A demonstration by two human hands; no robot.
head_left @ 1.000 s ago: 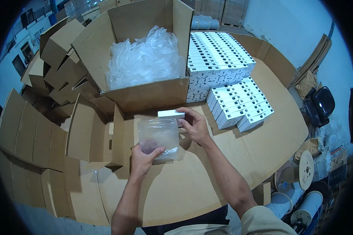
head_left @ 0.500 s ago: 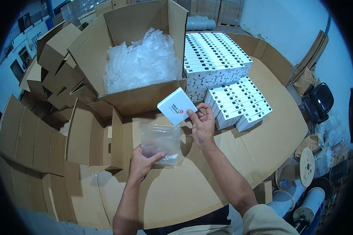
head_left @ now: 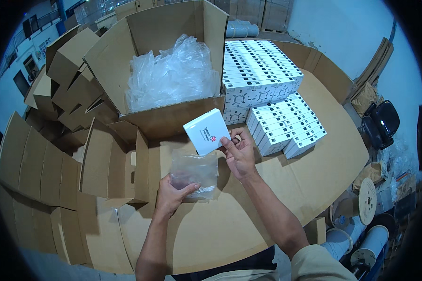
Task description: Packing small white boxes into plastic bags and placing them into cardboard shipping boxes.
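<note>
A small flat white box [head_left: 204, 131] with printing on its face is pinched at its right corner by my right hand [head_left: 240, 153]. The thumb lies on the printed face and the other fingers are behind or beside it. Below it my left hand [head_left: 170, 194] grips a clear plastic bag [head_left: 194, 174], thumb on top. The bag's upper edge sits just under the white box's lower corner. Whether the two touch I cannot tell. Rows of similar white boxes [head_left: 258, 68] are stacked to the right, with a lower stack [head_left: 288, 124] in front of them.
A large open carton [head_left: 173, 117] full of clear plastic bags [head_left: 173, 72] stands behind my hands. A smaller open carton [head_left: 140, 171] is at the left, with many cardboard boxes [head_left: 75, 61] piled beyond. Cable reels [head_left: 368, 199] and a black chair [head_left: 382, 122] stand at the right.
My right hand has turned the white box more upright and moved it slightly left and down, toward the bag's top. The left hand keeps its hold on the bag.
</note>
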